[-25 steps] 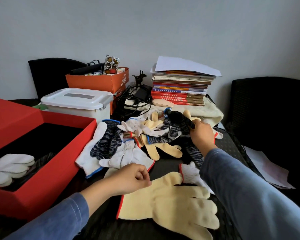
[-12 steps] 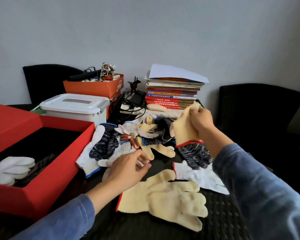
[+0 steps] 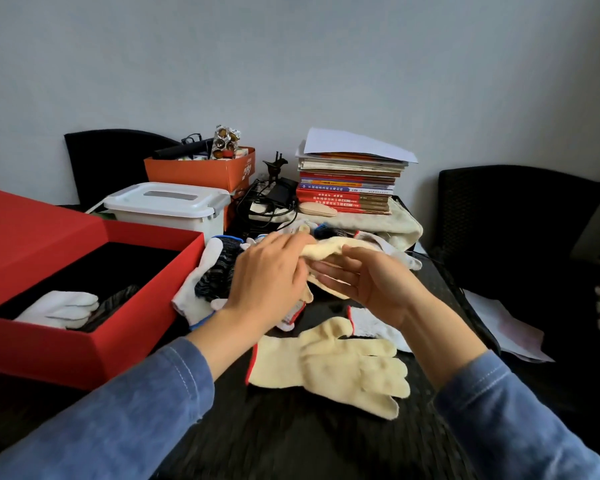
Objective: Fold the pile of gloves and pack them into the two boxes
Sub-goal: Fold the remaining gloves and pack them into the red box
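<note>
Both hands hold a cream glove [image 3: 329, 249] in the air above the pile of gloves [image 3: 219, 271]. My left hand [image 3: 267, 282] grips its left end from above. My right hand [image 3: 371, 282] holds it from below with curled fingers. A second cream glove with a red cuff [image 3: 329, 368] lies flat on the dark table in front of me. The open red box [image 3: 94, 341] stands at the left; a white glove [image 3: 63, 308] and a dark one lie inside. The pile's middle is hidden behind my hands.
A white lidded plastic box [image 3: 167, 206] stands behind the red box. An orange box [image 3: 201, 171], cables, a stack of books [image 3: 350, 181] and a cream cloth line the back. Black chairs stand at the right [image 3: 520, 216] and back left. Papers lie on the right.
My right hand pulled the cream glove out of the pile and brought it to the centre. My left hand rose from the table and took hold of the glove too.
</note>
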`<state>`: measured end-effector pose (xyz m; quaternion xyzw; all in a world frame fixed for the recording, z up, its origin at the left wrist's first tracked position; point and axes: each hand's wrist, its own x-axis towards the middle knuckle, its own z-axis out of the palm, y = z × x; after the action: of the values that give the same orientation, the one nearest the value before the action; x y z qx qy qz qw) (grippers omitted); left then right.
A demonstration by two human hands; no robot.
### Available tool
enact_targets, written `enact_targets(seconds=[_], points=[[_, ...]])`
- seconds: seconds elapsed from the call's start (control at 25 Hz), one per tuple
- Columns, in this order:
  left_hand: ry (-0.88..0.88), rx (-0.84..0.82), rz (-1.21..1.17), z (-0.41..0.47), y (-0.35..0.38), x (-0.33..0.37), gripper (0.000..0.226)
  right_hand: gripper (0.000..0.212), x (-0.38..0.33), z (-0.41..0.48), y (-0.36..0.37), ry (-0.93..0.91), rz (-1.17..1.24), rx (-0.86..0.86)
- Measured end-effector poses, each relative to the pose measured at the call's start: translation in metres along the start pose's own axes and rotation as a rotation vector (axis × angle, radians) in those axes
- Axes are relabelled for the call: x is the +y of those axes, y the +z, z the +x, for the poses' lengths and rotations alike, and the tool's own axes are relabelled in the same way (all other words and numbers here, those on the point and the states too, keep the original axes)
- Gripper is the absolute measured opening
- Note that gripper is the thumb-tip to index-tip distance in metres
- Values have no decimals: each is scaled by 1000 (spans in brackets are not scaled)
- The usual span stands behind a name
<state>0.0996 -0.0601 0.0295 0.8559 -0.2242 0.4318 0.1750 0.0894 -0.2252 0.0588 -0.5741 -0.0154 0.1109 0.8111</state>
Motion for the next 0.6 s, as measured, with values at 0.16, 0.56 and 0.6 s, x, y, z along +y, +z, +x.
enact_targets(seconds=[0.16, 0.56, 0.6], points=[[-470, -243, -394, 19, -15, 5, 18, 21, 14, -12, -25, -198, -203, 75], [-753, -663, -1112, 41, -33, 25, 23, 46, 42, -11, -71, 2, -99, -118], [-864, -667, -1168, 36, -32, 21, 23, 34, 36, -13, -72, 13, -111, -89]])
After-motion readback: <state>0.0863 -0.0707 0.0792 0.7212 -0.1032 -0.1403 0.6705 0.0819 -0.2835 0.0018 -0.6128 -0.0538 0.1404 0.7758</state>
